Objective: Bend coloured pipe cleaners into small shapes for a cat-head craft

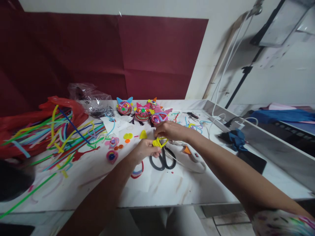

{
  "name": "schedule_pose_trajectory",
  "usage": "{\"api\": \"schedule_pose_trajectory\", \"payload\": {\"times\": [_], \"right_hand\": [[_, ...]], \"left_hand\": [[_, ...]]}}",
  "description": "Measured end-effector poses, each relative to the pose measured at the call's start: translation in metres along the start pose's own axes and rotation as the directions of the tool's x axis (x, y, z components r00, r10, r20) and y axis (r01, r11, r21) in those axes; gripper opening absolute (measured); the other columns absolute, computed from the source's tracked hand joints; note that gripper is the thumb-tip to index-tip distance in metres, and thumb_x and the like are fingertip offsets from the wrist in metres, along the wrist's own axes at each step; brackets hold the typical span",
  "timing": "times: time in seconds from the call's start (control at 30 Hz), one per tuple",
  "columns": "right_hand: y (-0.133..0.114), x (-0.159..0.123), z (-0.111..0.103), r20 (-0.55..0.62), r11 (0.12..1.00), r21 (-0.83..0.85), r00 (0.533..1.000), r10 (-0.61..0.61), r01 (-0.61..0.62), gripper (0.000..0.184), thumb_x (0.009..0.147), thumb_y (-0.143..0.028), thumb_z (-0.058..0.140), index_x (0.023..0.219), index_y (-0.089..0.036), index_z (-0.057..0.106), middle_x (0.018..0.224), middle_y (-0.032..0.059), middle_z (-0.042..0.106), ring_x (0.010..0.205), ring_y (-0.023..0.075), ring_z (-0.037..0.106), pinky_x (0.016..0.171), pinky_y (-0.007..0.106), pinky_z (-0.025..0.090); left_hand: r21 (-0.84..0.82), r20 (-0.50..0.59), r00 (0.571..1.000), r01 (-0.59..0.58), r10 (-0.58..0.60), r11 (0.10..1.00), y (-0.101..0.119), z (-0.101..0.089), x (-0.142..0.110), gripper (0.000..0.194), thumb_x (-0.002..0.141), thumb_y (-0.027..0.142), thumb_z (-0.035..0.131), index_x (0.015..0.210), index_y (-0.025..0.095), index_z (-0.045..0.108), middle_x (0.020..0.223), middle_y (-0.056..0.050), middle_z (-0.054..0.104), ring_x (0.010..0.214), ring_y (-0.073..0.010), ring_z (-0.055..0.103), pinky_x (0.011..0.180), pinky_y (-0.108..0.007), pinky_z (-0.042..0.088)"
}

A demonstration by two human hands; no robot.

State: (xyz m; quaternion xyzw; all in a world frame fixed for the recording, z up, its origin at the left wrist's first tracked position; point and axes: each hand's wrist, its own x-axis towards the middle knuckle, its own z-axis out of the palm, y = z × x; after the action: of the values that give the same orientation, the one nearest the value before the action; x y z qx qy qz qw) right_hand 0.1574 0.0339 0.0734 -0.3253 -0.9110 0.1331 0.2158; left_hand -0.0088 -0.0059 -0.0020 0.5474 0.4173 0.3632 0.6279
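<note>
My left hand (145,150) pinches a small coiled bundle of yellow pipe cleaner (157,143) between thumb and fingers, with a loop standing out to the right. Just above it is my right hand (167,130), its fingers pressed together; what sits in them is hidden. Below both hands lie black-handled scissors (169,160), their blades mostly covered. To the right rests a white glue gun (194,155) with an orange trigger and a cord. A yellow ear-shaped piece (143,134) and flat yellow discs (128,136) lie left of my hands.
Colourful pipe-cleaner animal heads (142,113) stand at the back. A red plastic bag (76,113) of pipe cleaners fills the left, beside a clear bag (94,101). Pink rosettes (112,156) lie left of centre. A black phone-like slab (253,160) and cables are at right.
</note>
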Motion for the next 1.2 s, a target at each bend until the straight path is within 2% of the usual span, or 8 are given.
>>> {"api": "schedule_pose_trajectory", "payload": {"times": [0.1, 0.3, 0.5, 0.6, 0.8, 0.97, 1.1, 1.2], "right_hand": [[0.009, -0.002, 0.001, 0.194, 0.997, 0.059, 0.98, -0.051, 0.04, 0.033, 0.074, 0.008, 0.053, 0.084, -0.013, 0.077, 0.081, 0.0038, 0.074, 0.07, 0.0121, 0.062, 0.066, 0.023, 0.041], [0.011, -0.007, -0.003, 0.23, 0.96, 0.253, 0.971, 0.059, -0.118, 0.026, 0.079, 0.0, 0.054, 0.086, -0.009, 0.077, 0.079, 0.0036, 0.073, 0.067, 0.0113, 0.062, 0.064, 0.022, 0.046], [0.01, -0.013, -0.007, 0.253, 0.876, 0.408, 0.954, 0.161, -0.256, 0.021, 0.078, -0.007, 0.061, 0.073, -0.021, 0.076, 0.076, 0.0005, 0.076, 0.068, 0.0119, 0.066, 0.068, 0.024, 0.05], [0.013, -0.016, -0.003, 0.244, 0.861, 0.428, 0.953, 0.181, -0.274, 0.019, 0.079, -0.01, 0.062, 0.074, -0.021, 0.076, 0.074, 0.0001, 0.076, 0.068, 0.0122, 0.065, 0.068, 0.024, 0.05], [0.025, -0.021, 0.008, 0.219, 0.819, 0.517, 0.963, 0.155, -0.249, 0.019, 0.085, -0.018, 0.057, 0.084, -0.011, 0.075, 0.076, 0.0026, 0.076, 0.068, 0.0115, 0.064, 0.069, 0.024, 0.048], [0.03, -0.028, 0.019, 0.205, 0.682, 0.662, 0.951, 0.232, -0.309, 0.018, 0.08, -0.025, 0.065, 0.086, -0.011, 0.074, 0.071, 0.0016, 0.072, 0.06, 0.0098, 0.058, 0.058, 0.022, 0.043], [0.031, -0.033, 0.03, 0.228, 0.514, 0.782, 0.929, 0.293, -0.354, 0.016, 0.072, -0.026, 0.072, 0.082, -0.014, 0.071, 0.059, -0.0041, 0.062, 0.047, 0.0063, 0.045, 0.045, 0.02, 0.031], [0.03, -0.035, 0.039, 0.239, 0.392, 0.851, 0.921, 0.307, -0.351, 0.022, 0.067, -0.029, 0.077, 0.082, -0.016, 0.068, 0.056, -0.0066, 0.058, 0.042, 0.0049, 0.039, 0.041, 0.019, 0.026]], "left_hand": [[-0.008, 0.022, 0.999, 0.028, -0.028, 1.0, -0.001, -0.001, 0.0, 0.015, 0.062, 0.024, 0.08, 0.061, 0.013, 0.07, 0.054, -0.002, 0.064, 0.05, -0.0092, 0.057, 0.054, -0.022, 0.047], [-0.045, 0.103, 0.992, 0.073, -0.068, 0.996, -0.002, -0.002, 0.001, 0.015, 0.059, 0.022, 0.08, 0.061, 0.012, 0.069, 0.056, -0.002, 0.063, 0.049, -0.0074, 0.054, 0.052, -0.02, 0.043], [-0.047, 0.153, 0.987, 0.066, -0.058, 0.997, -0.001, -0.003, 0.0, 0.025, 0.061, 0.031, 0.083, 0.064, 0.012, 0.069, 0.057, -0.002, 0.063, 0.05, -0.0072, 0.053, 0.053, -0.021, 0.042], [-0.044, 0.147, 0.988, 0.051, -0.044, 0.998, -0.001, -0.003, 0.0, 0.03, 0.059, 0.036, 0.086, 0.065, 0.012, 0.07, 0.057, -0.002, 0.063, 0.05, -0.0075, 0.053, 0.053, -0.022, 0.043], [-0.051, 0.105, 0.994, 0.023, -0.018, 0.998, -0.003, -0.002, 0.001, 0.033, 0.058, 0.039, 0.087, 0.067, 0.012, 0.07, 0.06, -0.003, 0.065, 0.051, -0.0083, 0.055, 0.052, -0.022, 0.043], [-0.043, 0.093, 0.996, 0.01, -0.006, 0.999, -0.004, -0.003, 0.002, 0.031, 0.06, 0.037, 0.085, 0.069, 0.011, 0.071, 0.061, -0.004, 0.066, 0.05, -0.0082, 0.054, 0.052, -0.023, 0.043], [-0.059, 0.109, 0.994, 0.013, -0.006, 0.998, -0.002, -0.002, 0.001, 0.033, 0.058, 0.038, 0.086, 0.069, 0.011, 0.071, 0.059, -0.002, 0.064, 0.049, -0.0078, 0.053, 0.051, -0.022, 0.042], [-0.078, 0.115, 0.993, -0.001, 0.01, 0.997, 0.001, 0.0, -0.001, 0.033, 0.058, 0.039, 0.086, 0.068, 0.011, 0.071, 0.059, -0.002, 0.064, 0.049, -0.0075, 0.052, 0.051, -0.022, 0.041]]}}
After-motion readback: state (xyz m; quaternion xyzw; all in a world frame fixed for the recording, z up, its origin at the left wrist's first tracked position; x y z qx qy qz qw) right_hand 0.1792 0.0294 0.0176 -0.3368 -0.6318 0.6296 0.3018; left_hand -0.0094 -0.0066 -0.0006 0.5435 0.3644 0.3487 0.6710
